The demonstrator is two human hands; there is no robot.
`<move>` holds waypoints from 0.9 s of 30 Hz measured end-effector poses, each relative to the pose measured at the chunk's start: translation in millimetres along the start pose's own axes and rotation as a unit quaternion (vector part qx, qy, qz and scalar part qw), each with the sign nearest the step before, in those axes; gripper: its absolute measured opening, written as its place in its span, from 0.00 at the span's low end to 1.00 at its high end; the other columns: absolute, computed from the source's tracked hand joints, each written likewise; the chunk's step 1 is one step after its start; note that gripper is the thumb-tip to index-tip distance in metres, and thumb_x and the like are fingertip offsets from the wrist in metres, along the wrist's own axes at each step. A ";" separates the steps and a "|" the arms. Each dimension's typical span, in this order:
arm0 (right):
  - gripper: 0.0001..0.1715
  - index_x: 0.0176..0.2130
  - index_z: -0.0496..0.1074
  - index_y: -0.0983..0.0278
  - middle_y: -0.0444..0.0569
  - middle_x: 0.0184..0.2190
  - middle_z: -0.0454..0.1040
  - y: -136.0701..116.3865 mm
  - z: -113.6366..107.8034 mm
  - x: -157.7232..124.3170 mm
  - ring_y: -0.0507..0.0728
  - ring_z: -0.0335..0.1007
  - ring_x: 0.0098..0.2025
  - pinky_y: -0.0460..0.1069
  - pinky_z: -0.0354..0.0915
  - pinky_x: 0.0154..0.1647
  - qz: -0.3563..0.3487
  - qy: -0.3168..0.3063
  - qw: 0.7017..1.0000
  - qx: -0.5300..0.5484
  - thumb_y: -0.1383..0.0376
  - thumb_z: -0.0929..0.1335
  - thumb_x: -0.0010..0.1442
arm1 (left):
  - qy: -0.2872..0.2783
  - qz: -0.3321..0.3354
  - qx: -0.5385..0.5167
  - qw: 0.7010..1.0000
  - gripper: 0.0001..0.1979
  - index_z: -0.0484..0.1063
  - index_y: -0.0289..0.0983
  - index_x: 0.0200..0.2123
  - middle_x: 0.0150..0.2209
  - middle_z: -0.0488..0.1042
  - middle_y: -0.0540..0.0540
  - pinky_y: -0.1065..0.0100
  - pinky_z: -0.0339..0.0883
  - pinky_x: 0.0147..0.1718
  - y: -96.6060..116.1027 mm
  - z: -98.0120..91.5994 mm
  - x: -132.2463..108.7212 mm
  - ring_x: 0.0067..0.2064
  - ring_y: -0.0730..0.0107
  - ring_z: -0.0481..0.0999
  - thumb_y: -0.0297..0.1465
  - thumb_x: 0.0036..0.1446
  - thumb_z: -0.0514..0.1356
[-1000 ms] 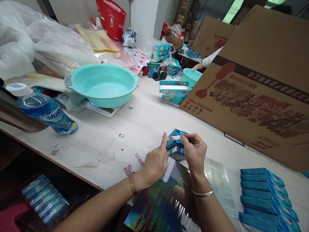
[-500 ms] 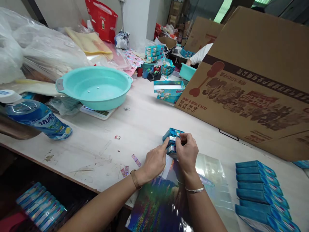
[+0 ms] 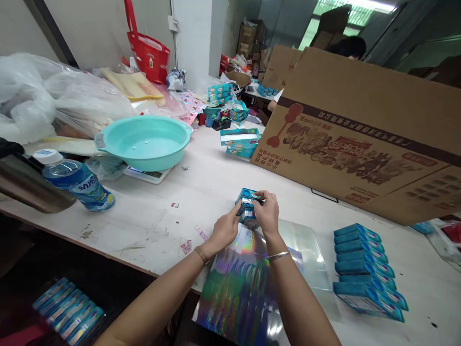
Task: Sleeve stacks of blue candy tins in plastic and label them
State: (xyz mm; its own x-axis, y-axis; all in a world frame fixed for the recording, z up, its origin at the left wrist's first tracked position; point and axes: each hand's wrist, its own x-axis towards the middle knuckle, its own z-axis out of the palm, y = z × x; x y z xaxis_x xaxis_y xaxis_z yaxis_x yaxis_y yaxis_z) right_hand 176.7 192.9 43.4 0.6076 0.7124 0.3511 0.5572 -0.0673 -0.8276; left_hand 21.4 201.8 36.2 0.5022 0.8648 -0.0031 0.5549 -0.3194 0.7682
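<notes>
A short row of small blue boxes [image 3: 249,220] stands on the white table at the top edge of a shiny rainbow-coloured sheet [image 3: 237,288]. From the left, my left hand [image 3: 224,230] grips this row, its index finger pressed on a box and its other fingers curled. My right hand [image 3: 267,211] is closed in a pinch against the right side of the same boxes. Whatever is between its fingertips is hidden. Beneath my right forearm lies a clear plastic sheet [image 3: 306,240].
More blue boxes [image 3: 360,269] stand in a row at right. A large carton [image 3: 353,144] blocks the back right. At left are a turquoise basin [image 3: 151,139] on a white scale [image 3: 151,177] and a drink bottle [image 3: 81,185]. More boxes [image 3: 68,312] sit below the table edge.
My view has tilted up and swung slightly right. Both hands stay at the small boxes, with the right fingers still pinched there. The co-worker's hand behind the carton has gone from view.
</notes>
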 end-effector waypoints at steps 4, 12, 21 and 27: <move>0.16 0.38 0.73 0.63 0.50 0.38 0.69 -11.2 -22.6 -5.8 0.58 0.66 0.37 0.55 0.66 0.44 -0.005 0.012 0.999 0.050 0.67 0.63 0.49 | 0.065 -0.034 -0.096 0.993 0.30 0.61 0.30 0.66 0.32 0.74 0.47 0.66 0.65 0.41 -3.7 -11.7 -13.4 0.37 0.63 0.74 0.30 0.61 0.54; 0.20 0.55 0.70 0.60 0.49 0.41 0.78 -51.8 -69.4 -98.2 0.59 0.75 0.44 0.55 0.70 0.47 -0.172 -0.258 0.949 0.057 0.61 0.67 0.63 | 0.095 -0.020 -0.391 0.915 0.33 0.70 0.31 0.53 0.22 0.60 0.57 0.73 0.52 0.23 16.0 -16.0 -80.0 0.22 0.77 0.56 0.48 0.52 0.65; 0.17 0.53 0.74 0.63 0.53 0.39 0.78 -22.6 -68.6 -120.9 0.59 0.75 0.40 0.53 0.71 0.40 -0.316 -0.154 0.933 -0.077 0.67 0.61 0.70 | 0.062 -0.029 -0.385 0.920 0.28 0.55 0.38 0.21 0.22 0.51 0.54 0.71 0.46 0.24 20.3 -1.9 -103.9 0.26 0.76 0.50 0.54 0.56 0.58; 0.16 0.51 0.75 0.63 0.54 0.39 0.78 -22.7 -67.0 -130.2 0.58 0.71 0.37 0.53 0.70 0.38 -0.414 -0.036 0.900 -0.134 0.71 0.64 0.67 | 0.076 -0.032 -0.324 0.942 0.24 0.56 0.38 0.21 0.22 0.52 0.54 0.71 0.47 0.24 30.5 0.0 -103.6 0.26 0.75 0.51 0.50 0.57 0.55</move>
State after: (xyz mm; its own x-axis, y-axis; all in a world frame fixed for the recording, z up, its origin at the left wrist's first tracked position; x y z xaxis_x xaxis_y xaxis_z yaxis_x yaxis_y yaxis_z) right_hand 122.8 54.9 45.8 -0.1115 0.6376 0.7623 0.9241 0.3486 -0.1564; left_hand -13.7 102.4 60.0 0.3537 0.9353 -0.0086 0.0339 -0.0036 0.9994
